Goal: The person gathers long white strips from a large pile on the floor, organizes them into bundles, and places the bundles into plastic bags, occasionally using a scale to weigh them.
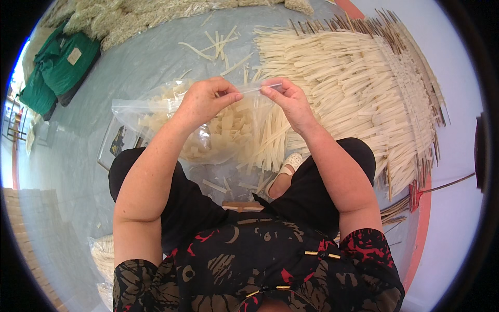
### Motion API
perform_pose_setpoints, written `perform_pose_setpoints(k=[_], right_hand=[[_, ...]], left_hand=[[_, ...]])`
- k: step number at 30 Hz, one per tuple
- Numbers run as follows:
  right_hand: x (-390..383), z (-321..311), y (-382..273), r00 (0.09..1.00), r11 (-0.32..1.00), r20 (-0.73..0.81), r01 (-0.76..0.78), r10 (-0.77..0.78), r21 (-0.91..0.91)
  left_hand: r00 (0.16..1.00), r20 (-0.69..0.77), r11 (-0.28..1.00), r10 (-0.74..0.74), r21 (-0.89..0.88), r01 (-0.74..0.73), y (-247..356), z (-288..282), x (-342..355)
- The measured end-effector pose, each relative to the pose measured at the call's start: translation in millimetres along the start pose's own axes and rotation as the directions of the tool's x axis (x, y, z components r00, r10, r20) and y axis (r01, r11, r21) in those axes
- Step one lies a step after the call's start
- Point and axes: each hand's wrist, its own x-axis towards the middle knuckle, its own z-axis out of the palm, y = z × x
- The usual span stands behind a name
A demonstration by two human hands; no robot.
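A clear zip bag (202,140) partly filled with short, flat, cream-coloured strips lies in front of me between my knees. Along its upper edge, my left hand (207,99) pinches the zip strip between thumb and fingers. My right hand (287,100) pinches the same edge near its right end, a short way from the left. One corner of the bag stretches out flat to the left. Long pale strips (270,140) lie right beside the bag, under my right forearm.
A large heap of long pale strips (343,88) with thin brown sticks covers the floor on the right. Filled clear bags (156,18) line the far side. Green sacks (67,62) stand far left. A framed tray (117,140) sits left of the bag; loose strips (221,44) lie ahead.
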Motion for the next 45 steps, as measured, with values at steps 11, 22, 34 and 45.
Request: perform_pose_setpoints(k=[11, 22, 34, 45], right_hand=[[2.9, 4.2, -1.0, 0.999, 0.996, -0.039, 0.001, 0.003, 0.089], [-10.7, -18.3, -13.6, 0.993, 0.967, -0.051, 0.096, -0.111, -0.235], [-13.9, -18.6, -16.3, 0.97, 0.932, -0.02, 0.228, -0.243, -0.28], [-17.6, -24.4, -19.0, 0.96, 0.883, -0.034, 0.243, -0.279, -0.402]], left_hand=[[1.0, -0.008, 0.999, 0.027, 0.035, -0.027, 1.3, -0.7, 0.6], [0.99, -0.104, 0.972, 0.095, 0.226, -0.069, 17.6, 4.2, -3.6], [0.886, -0.129, 0.805, 0.446, 0.49, -0.334, 33.7, 45.1, 20.9], [0.874, -0.128, 0.8, 0.469, 0.48, -0.359, 23.7, 30.2, 16.2]])
